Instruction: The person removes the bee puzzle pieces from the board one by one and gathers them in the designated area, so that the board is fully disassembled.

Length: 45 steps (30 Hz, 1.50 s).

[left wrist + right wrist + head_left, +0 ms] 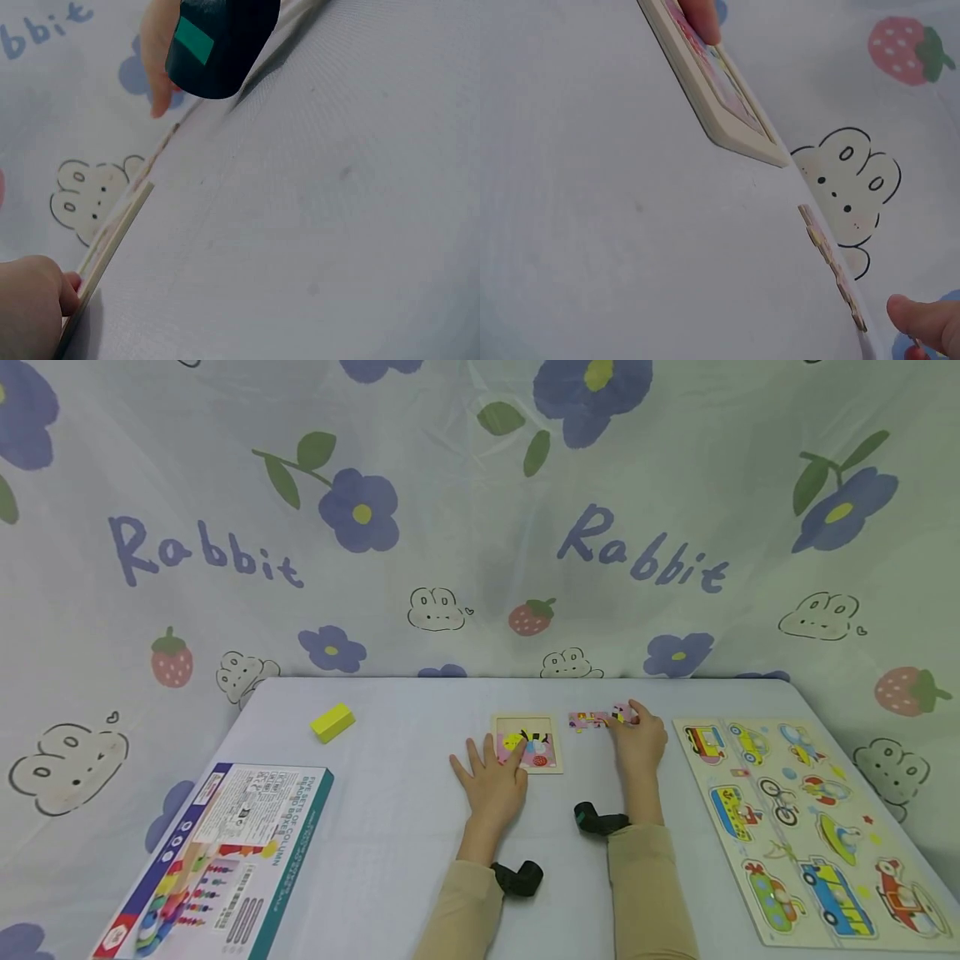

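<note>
A small square wooden puzzle tray (557,731) lies near the far side of the table, its lower part filled with pink picture pieces (542,748). My left hand (491,787) rests at its lower left with fingers spread, the index fingertip touching the picture. To the tray's right, loose puzzle pieces (587,720) lie in a row, also seen edge-on in the right wrist view. At the right end of that row my right hand (643,745) pinches a pink puzzle piece (622,712) between thumb and fingers. The fingers partly hide this piece.
A yellow block (332,723) lies at the far left. The printed white-and-teal box (240,827) is at the near left. On the right is a large wooden vehicle puzzle board (795,827). Behind the table hangs a patterned cloth (465,543). Both wrists wear black devices (517,878).
</note>
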{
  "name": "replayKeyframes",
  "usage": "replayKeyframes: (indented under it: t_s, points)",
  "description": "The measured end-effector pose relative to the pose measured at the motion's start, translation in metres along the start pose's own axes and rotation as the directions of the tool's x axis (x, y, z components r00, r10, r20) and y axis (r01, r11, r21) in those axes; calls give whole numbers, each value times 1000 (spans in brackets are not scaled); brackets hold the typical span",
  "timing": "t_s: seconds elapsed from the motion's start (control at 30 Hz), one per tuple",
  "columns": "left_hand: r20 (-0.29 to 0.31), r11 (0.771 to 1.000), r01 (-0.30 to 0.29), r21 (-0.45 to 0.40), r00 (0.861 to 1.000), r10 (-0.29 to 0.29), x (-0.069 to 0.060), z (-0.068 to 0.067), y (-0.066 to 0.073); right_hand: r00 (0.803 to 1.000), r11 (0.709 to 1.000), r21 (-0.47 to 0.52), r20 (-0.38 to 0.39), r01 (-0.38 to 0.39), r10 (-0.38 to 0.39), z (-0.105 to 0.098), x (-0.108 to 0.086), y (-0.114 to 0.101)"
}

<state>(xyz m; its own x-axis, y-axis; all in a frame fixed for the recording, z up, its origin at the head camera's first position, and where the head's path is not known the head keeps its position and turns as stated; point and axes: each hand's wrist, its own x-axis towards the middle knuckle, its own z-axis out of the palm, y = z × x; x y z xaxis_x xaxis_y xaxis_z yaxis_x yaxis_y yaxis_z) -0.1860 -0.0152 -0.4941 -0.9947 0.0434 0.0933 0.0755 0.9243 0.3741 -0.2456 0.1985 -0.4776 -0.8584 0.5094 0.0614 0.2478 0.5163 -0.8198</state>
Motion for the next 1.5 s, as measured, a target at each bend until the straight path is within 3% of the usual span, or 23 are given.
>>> replayKeyframes:
  t_s: [0.13,0.33,0.73,0.9,1.07,1.17,1.5]
  points:
    - [7,1000,5,2,1000,-5,0,0,0,1000,993,-112,19,25,-23,-4,2,5]
    - [4,1000,4,-3,1000,-4,0,0,0,998,957,-288,62,42,-25,-3,2,8]
    - [-29,1000,-10,-10,1000,10,-1,-2,0,997,950,-310,75,21,2,-2,2,6]
    - [-12,1000,2,-11,1000,-2,-1,-2,0,998,965,-261,56,23,-9,-2,1,5]
    - [-7,1000,7,-13,1000,-7,-1,-3,1,998,993,-101,25,56,-54,1,1,2]
    - [-23,1000,2,-14,1000,-2,0,0,0,996,998,-15,59,66,-65,4,-1,-5]
    - [-20,1000,-13,-7,1000,12,-1,-3,1,962,978,65,177,197,-206,28,-16,-32]
